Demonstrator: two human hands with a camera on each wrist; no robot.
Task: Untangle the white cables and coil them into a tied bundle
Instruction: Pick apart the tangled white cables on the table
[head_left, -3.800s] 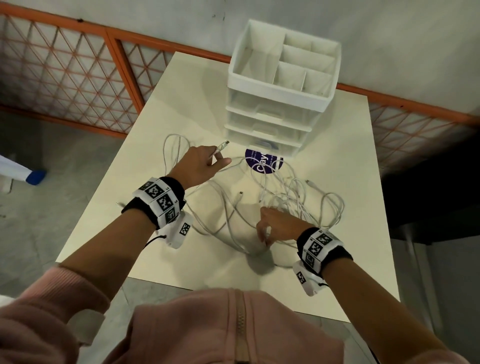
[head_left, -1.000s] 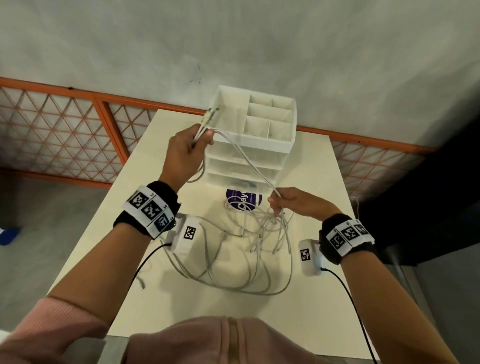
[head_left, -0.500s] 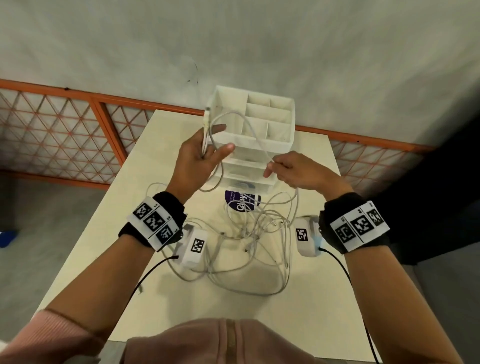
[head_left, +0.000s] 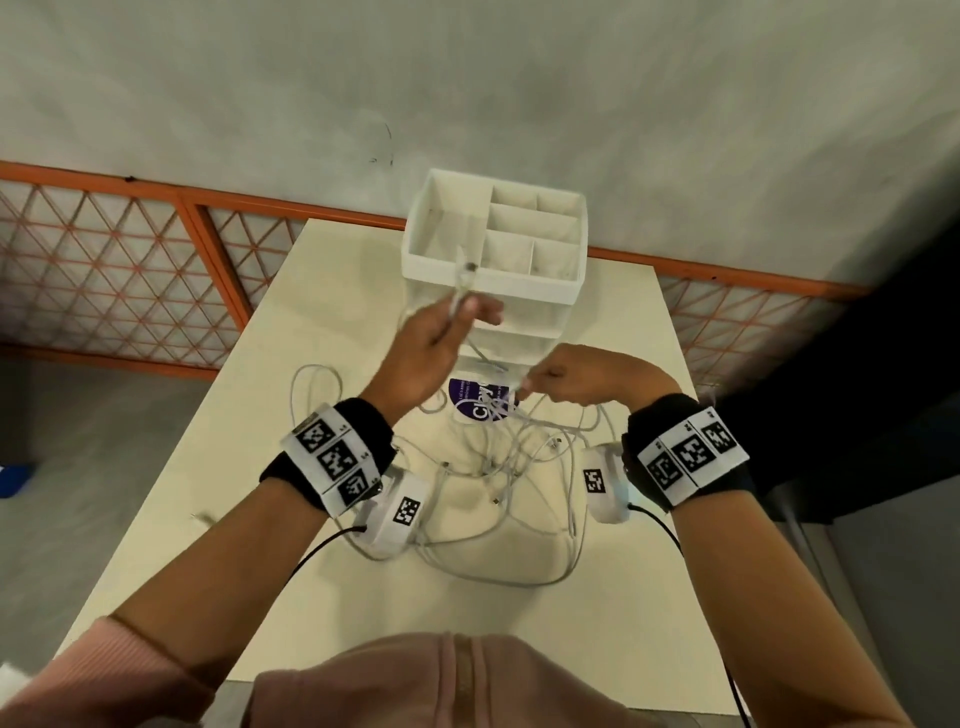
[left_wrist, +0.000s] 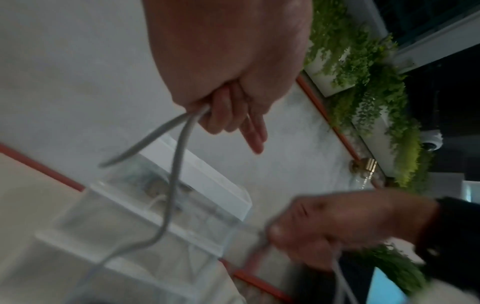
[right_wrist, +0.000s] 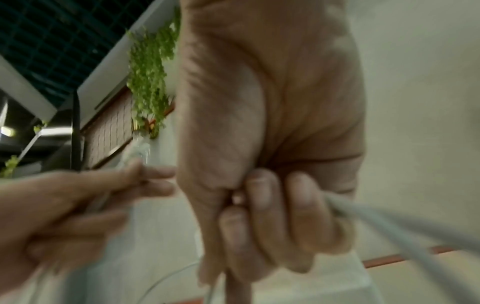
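Note:
A tangle of white cables (head_left: 498, 499) lies on the cream table (head_left: 270, 415) between my wrists. My left hand (head_left: 441, 338) is raised in front of the organiser and grips a cable end, its plug (head_left: 464, 271) sticking up. In the left wrist view two strands (left_wrist: 179, 148) run down from the curled fingers (left_wrist: 221, 115). My right hand (head_left: 561, 376) is lower, above the purple sticker, and pinches a strand of the same cable (right_wrist: 389, 222). Its curled fingers (right_wrist: 262, 214) close round the cable in the right wrist view.
A white organiser (head_left: 493, 249) with open top compartments and drawers stands at the table's far edge. A round purple sticker (head_left: 475, 400) lies in front of it. An orange lattice railing (head_left: 130, 280) and a grey wall are behind. Floor drops away left and right.
My right hand has dropped from beside the left hand down toward the sticker, sliding along the cable. My left hand stays raised with the cable end, shifted slightly right.

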